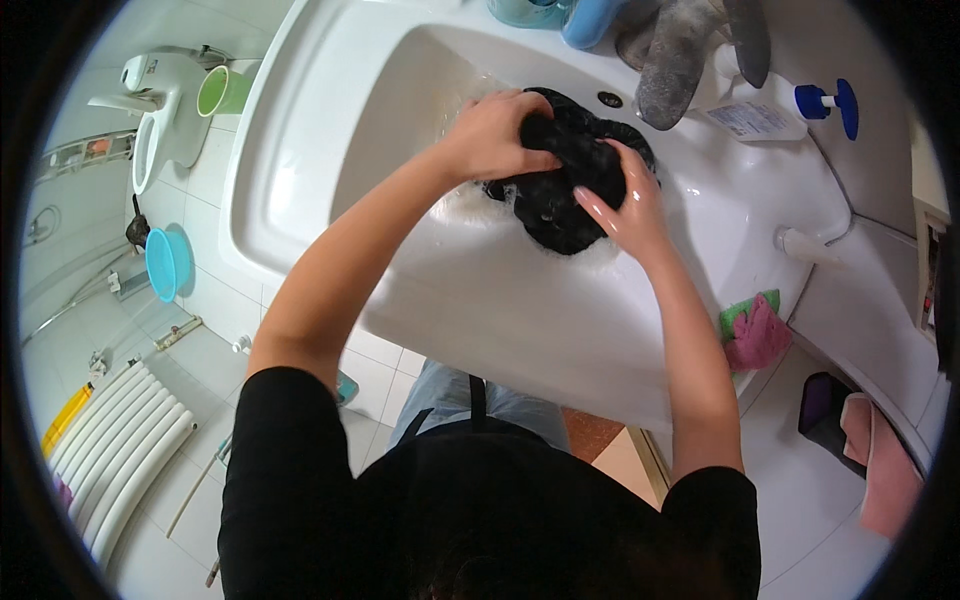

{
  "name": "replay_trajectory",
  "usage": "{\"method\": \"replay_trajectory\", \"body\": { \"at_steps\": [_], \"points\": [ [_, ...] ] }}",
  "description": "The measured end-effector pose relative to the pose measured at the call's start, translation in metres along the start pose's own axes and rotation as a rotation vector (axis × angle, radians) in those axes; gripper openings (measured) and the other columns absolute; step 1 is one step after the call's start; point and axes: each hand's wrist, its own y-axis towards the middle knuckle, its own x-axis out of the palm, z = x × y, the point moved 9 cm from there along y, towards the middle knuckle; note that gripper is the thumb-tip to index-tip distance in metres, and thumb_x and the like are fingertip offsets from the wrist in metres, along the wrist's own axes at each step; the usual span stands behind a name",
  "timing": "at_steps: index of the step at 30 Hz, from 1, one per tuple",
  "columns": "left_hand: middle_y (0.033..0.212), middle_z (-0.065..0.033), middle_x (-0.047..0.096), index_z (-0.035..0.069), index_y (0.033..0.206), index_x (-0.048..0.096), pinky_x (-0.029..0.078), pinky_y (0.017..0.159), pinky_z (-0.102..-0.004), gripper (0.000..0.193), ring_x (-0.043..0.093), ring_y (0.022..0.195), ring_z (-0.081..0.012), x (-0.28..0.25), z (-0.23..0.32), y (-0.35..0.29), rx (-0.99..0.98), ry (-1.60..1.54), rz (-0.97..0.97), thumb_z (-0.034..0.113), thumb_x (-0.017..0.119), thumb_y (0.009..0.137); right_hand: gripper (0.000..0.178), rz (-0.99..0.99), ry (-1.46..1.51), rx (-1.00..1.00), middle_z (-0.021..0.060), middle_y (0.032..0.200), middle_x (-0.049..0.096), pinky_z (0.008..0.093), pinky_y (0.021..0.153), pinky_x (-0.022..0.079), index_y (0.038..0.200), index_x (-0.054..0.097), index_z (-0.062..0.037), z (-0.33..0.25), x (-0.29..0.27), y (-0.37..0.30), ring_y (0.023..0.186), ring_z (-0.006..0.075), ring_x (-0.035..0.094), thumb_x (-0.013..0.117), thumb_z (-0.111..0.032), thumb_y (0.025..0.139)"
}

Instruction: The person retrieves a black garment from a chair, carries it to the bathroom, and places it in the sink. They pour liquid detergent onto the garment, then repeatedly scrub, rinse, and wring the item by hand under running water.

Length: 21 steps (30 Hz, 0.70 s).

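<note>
Both my hands are in the white washbasin [300,150], on a bunched piece of wet black cloth [560,215]. My left hand [495,138] is closed on its upper left part, with the thumb lying across the folds. On the right side, my right hand [635,205] grips the cloth's edge, its wet thumb resting on top and its fingers curled at the far side. Whitish suds surround the cloth at the basin bottom. The cloth's full shape is hidden in its folds.
A white bottle [755,120] with a blue pump and grey, stained objects [675,65] are at the far right. A pink cloth [758,335] hangs on the near right rim. Leftward are a green bucket [225,92], blue basin [167,263] and white radiator [130,450].
</note>
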Motion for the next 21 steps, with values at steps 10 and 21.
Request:
{"method": "replay_trajectory", "body": {
  "at_steps": [10,21],
  "points": [
    [0.125,-0.0146,0.051,0.004,0.137,0.045,0.03,0.103,-0.0541,0.074,0.044,0.123,-0.0355,0.068,0.006,-0.046,0.159,0.57,-0.208,0.034,0.069,0.073,0.07,-0.158,-0.535,0.017,0.0133,0.142,0.043,0.0566,0.101,0.027,0.142,0.044,-0.0204,0.013,0.065,-0.016,0.125,0.0389,0.041,0.07,-0.038,0.079],
    [0.102,-0.0153,0.065,0.011,0.117,0.058,0.05,0.083,-0.0436,0.046,0.064,0.097,-0.0341,0.049,-0.03,0.024,-0.156,0.145,-0.131,0.026,0.064,0.074,0.026,0.08,-0.397,0.029,0.014,0.091,0.069,0.0455,0.072,0.052,0.106,0.066,-0.0092,0.047,0.049,0.032,0.083,0.0364,0.066,0.068,-0.021,0.082]
  ]
}}
